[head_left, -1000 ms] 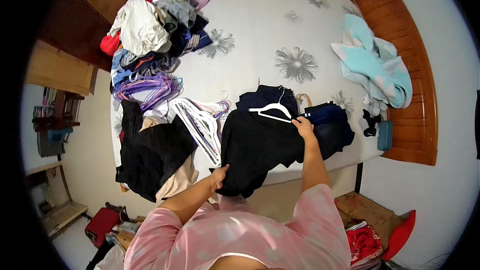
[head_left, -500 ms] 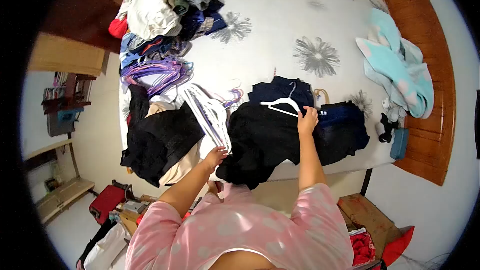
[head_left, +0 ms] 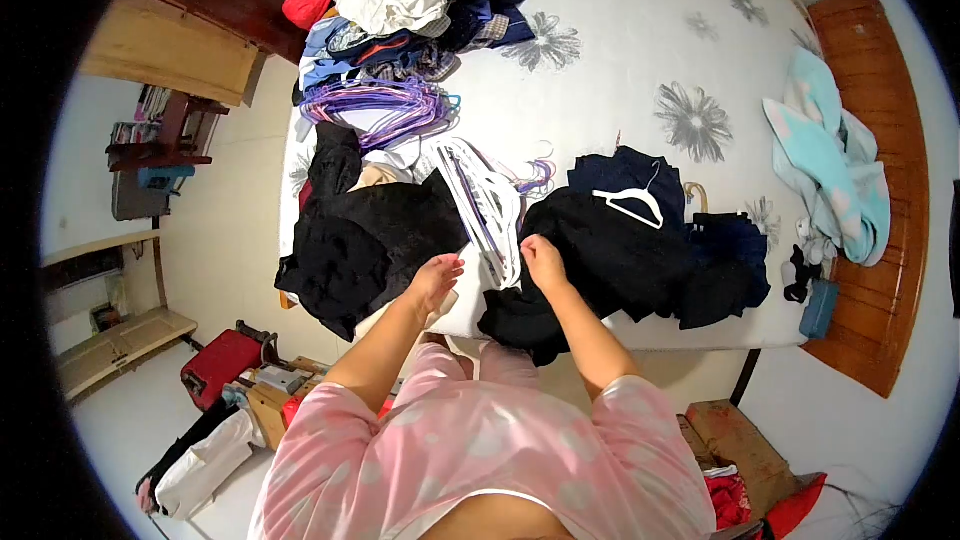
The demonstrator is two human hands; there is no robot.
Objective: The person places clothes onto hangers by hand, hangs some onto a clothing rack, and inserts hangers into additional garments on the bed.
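Left hand: one, fingers loosely extended, nothing visible in them, near one rumpled black cloth heap
Right hand: one, fingers curled; cannot tell whether they pinch cloth
Broad black cloth garment: one, spread on the white flower-printed bed, beside the right hand
Single white triangular hanger: one, at the garment's far edge
Stacked white hangers: several, overlapping, between the hands
Thin purple hangers: one bundle, too tangled to count

Spread rumpled along the near edge of the bed as a black garment, topped by a flat-lying white clothes hanger.
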